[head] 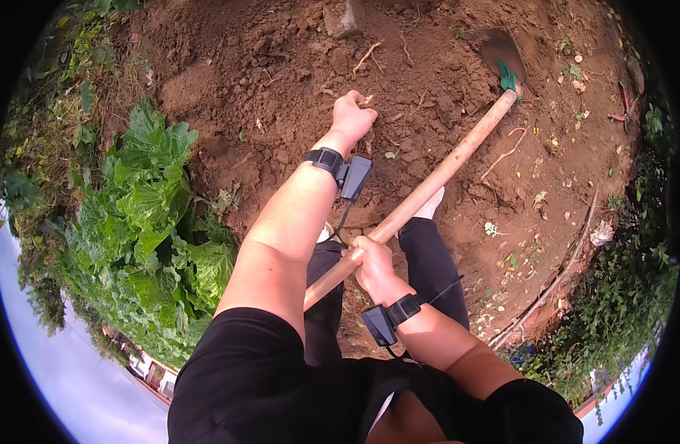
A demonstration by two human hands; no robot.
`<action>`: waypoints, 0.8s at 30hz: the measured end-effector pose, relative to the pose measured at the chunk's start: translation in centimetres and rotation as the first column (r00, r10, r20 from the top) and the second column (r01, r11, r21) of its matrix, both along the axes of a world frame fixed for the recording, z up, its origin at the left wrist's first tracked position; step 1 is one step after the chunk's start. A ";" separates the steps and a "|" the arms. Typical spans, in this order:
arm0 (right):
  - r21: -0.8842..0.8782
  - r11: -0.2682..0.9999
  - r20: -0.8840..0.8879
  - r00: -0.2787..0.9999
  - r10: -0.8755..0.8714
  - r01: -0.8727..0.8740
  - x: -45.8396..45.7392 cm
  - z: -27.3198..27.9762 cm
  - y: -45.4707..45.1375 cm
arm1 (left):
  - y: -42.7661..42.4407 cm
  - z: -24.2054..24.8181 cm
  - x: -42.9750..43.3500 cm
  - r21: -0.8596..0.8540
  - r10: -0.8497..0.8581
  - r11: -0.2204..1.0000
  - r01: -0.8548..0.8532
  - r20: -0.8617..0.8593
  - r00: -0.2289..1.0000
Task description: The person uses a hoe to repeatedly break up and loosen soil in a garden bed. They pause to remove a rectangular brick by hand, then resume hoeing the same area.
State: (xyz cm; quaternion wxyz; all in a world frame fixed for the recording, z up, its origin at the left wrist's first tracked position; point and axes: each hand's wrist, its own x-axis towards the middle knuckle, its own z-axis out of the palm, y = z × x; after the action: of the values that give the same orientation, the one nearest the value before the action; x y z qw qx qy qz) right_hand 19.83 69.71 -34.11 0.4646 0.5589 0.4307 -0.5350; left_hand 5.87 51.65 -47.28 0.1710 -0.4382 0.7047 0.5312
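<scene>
My right hand [375, 263] is wrapped around the wooden handle [428, 180] of a hoe, which slants from under my left arm up to the far right. The hoe's metal blade [498, 53] rests on the soil, with a green cloth [506, 76] at the joint with the handle. Out ahead, my left hand [353, 117] is closed on a pale root piece [366, 101] low over the loose soil; the fingers partly hide it. Another forked root [367, 55] lies on the dirt beyond that hand.
Leafy green vegetables [151, 194] grow at my left. A stone block [344, 19] sits at the far edge. Red-handled pruning shears [624, 105] lie at the far right. A long stick [561, 277] borders the shrubs [611, 311]. My shoe [430, 204] stands beside the handle.
</scene>
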 end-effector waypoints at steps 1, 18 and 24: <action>-0.014 1.000 0.011 1.000 -0.017 0.017 0.0 0.0 -0.2 | -3.3 1.1 0.9 0.191 0.295 0.937 -0.294 0.024 0.955; -0.182 0.969 0.100 0.983 -0.152 0.169 -2.2 0.9 -2.1 | 0.5 15.0 14.8 0.378 0.024 0.924 -0.051 0.078 0.997; -0.245 0.909 0.212 0.934 -0.289 0.337 -2.5 0.7 -3.0 | 3.0 25.2 23.1 0.108 -0.540 0.817 0.567 0.490 0.684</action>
State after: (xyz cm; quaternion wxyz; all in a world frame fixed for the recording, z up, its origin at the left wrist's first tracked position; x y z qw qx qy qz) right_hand 17.34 66.69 -33.40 0.4811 0.5940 0.2146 -0.6080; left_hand 29.01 54.63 -22.10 0.4877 -0.3311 0.7484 0.3039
